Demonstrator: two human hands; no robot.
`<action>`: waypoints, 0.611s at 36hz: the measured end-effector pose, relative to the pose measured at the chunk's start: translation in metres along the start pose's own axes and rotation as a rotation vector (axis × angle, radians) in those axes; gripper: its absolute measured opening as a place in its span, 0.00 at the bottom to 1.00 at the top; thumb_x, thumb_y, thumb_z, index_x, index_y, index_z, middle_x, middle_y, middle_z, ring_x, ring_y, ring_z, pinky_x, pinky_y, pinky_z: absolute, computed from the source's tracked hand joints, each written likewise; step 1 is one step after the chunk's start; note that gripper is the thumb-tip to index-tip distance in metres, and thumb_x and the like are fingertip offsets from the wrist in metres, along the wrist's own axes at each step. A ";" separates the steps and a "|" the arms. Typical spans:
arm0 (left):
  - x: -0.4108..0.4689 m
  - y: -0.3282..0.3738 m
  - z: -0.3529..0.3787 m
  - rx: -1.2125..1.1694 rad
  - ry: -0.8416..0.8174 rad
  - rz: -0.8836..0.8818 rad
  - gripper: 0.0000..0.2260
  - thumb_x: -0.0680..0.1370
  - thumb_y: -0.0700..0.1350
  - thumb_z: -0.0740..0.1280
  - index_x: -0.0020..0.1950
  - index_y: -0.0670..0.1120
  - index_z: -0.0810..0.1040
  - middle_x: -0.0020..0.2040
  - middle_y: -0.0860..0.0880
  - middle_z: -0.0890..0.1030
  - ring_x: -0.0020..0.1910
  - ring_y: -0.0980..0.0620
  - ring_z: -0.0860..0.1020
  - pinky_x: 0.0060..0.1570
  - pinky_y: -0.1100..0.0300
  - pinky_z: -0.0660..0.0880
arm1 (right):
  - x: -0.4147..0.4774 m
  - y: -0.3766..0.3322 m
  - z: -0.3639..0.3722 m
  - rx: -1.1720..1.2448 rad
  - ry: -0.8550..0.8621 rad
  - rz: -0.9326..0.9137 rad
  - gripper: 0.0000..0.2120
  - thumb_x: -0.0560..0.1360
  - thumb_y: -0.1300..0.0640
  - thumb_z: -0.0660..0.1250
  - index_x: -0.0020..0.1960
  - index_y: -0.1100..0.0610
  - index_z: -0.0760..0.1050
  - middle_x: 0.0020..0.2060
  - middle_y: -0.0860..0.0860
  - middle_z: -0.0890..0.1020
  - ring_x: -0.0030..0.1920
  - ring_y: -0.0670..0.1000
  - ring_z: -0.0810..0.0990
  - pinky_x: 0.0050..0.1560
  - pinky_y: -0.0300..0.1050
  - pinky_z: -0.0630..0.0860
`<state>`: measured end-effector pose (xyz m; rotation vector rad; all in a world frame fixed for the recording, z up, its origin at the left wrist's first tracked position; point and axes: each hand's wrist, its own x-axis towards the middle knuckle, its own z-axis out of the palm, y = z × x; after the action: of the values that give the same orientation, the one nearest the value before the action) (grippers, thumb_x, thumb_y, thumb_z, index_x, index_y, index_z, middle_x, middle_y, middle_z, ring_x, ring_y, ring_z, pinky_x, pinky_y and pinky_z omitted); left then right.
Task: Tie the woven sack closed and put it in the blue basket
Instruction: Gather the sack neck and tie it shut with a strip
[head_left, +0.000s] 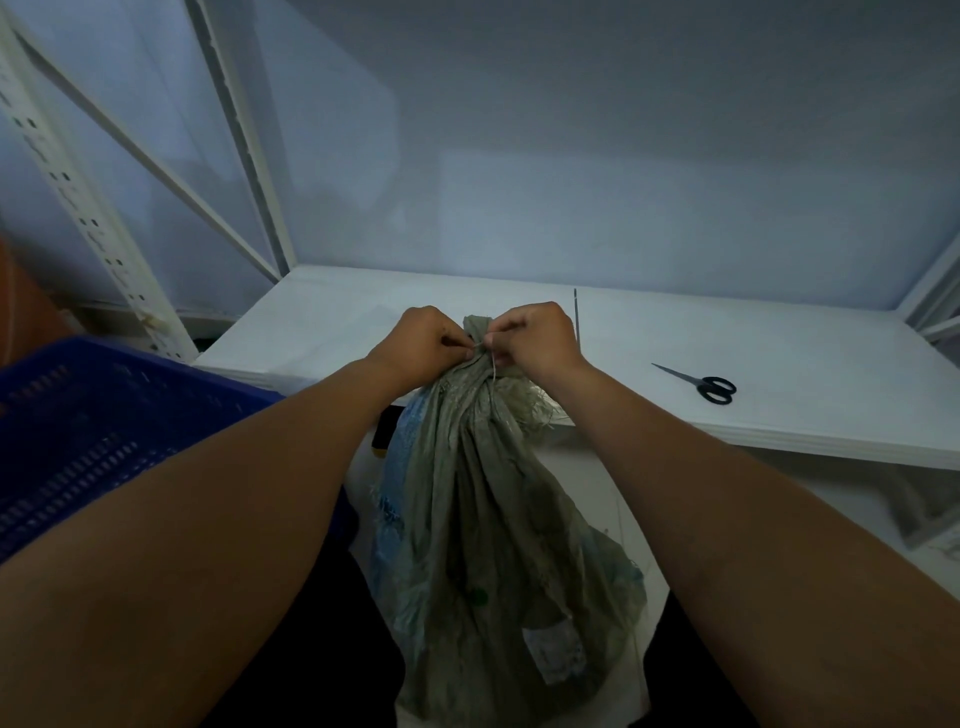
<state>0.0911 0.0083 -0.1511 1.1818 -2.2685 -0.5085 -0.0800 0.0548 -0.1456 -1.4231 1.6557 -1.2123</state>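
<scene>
A grey-green woven sack (483, 530) stands upright in front of me, its mouth bunched into a neck at the white table's front edge. A thin pale string (491, 366) wraps that neck and one end hangs down. My left hand (423, 340) pinches the string on the left of the neck. My right hand (535, 335) pinches it on the right, fingers closed. The blue basket (104, 431), a slatted plastic crate, sits low at my left, beside my left forearm.
Black-handled scissors (701, 384) lie on the white table (779, 364) to the right. A thin dark rod (576, 317) lies just behind my right hand. A white perforated shelf frame (88, 208) rises at the left, and a pale wall stands behind the table.
</scene>
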 end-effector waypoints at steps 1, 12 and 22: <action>0.000 0.000 0.000 0.005 -0.004 0.009 0.06 0.74 0.40 0.73 0.50 0.44 0.87 0.46 0.47 0.87 0.43 0.54 0.82 0.46 0.67 0.75 | 0.000 0.000 0.000 0.001 -0.010 0.003 0.04 0.71 0.68 0.74 0.39 0.61 0.85 0.34 0.60 0.84 0.30 0.53 0.82 0.41 0.53 0.85; -0.002 -0.003 -0.003 -0.015 0.029 -0.002 0.05 0.75 0.40 0.73 0.49 0.43 0.88 0.45 0.47 0.87 0.44 0.54 0.83 0.49 0.60 0.78 | 0.003 0.000 -0.001 0.109 0.028 0.051 0.08 0.72 0.69 0.73 0.37 0.60 0.83 0.34 0.62 0.84 0.30 0.56 0.81 0.41 0.54 0.85; 0.000 -0.001 0.000 0.018 -0.021 0.054 0.05 0.75 0.40 0.73 0.49 0.43 0.87 0.45 0.47 0.87 0.44 0.52 0.82 0.50 0.57 0.78 | 0.000 -0.002 0.002 0.044 0.003 0.041 0.05 0.72 0.68 0.73 0.39 0.61 0.84 0.36 0.63 0.85 0.29 0.53 0.81 0.41 0.51 0.85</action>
<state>0.0919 0.0082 -0.1515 1.1260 -2.3206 -0.4826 -0.0776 0.0546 -0.1445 -1.3553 1.6424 -1.2213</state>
